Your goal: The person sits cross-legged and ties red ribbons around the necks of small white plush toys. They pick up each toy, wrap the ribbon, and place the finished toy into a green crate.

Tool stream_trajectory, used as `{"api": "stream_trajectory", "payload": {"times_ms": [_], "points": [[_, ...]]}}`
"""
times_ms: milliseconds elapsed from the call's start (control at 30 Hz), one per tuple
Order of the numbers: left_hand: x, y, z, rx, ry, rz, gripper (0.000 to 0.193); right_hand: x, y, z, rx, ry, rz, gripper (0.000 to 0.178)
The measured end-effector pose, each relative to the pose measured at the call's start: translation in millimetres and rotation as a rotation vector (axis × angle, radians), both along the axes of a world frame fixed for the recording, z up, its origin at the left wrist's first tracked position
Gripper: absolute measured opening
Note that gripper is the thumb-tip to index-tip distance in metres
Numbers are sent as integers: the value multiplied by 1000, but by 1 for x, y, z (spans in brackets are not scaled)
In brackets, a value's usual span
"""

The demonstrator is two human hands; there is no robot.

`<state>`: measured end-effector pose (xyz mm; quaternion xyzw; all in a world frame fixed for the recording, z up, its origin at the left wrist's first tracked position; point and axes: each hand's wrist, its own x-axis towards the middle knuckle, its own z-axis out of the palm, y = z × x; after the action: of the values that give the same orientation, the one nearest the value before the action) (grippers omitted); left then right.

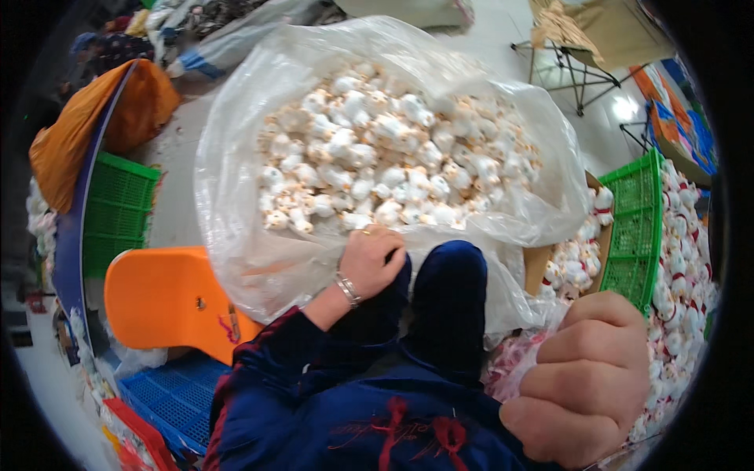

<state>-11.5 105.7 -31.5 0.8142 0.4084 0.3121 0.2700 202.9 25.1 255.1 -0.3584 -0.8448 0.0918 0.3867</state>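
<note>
The toys (385, 133) are white with orange patches, the plastic bag (224, 157) milky clear, the chair (157, 302) orange, the right-hand crate (631, 228) green, the trousers (448, 294) dark blue.

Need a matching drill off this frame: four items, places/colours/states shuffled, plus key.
Items:
1. left hand
2. right hand
3. plastic chair
4. lower-left crate

Descriptions:
A. blue
B. at the near side of the clear plastic bag
C. orange
D. fingers curled, nearest the camera

Pairs: 1-B; 2-D; 3-C; 4-A
</note>
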Motion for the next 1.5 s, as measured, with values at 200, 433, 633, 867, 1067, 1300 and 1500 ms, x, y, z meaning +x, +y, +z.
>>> {"api": "stream_trajectory", "payload": {"times_ms": [200, 433, 633, 867, 1067, 1300, 1500], "points": [[6, 9, 20, -118, 22, -31, 4, 38, 34, -3, -95, 55, 87, 41], [9, 28, 14, -173, 85, -85, 2, 52, 66, -57, -18, 142, -70, 18], [5, 34, 18, -196, 102, -63, 4, 101, 104, -165, -658, -145, -46, 10], [-11, 45, 18, -245, 42, -54, 7, 232, 193, -406, -947, -154, -831, 35], [-16, 53, 18, -274, 10, -58, 8, 187, 224, -520, -768, -282, -1146, 66], [-20, 52, 16, -318, 22, -35, 5, 168, 213, -505, -792, -151, -828, 59], [-20, 52, 18, -322, 8, -69, 7, 283, 233, -476, -980, 138, -1081, 68]]}}
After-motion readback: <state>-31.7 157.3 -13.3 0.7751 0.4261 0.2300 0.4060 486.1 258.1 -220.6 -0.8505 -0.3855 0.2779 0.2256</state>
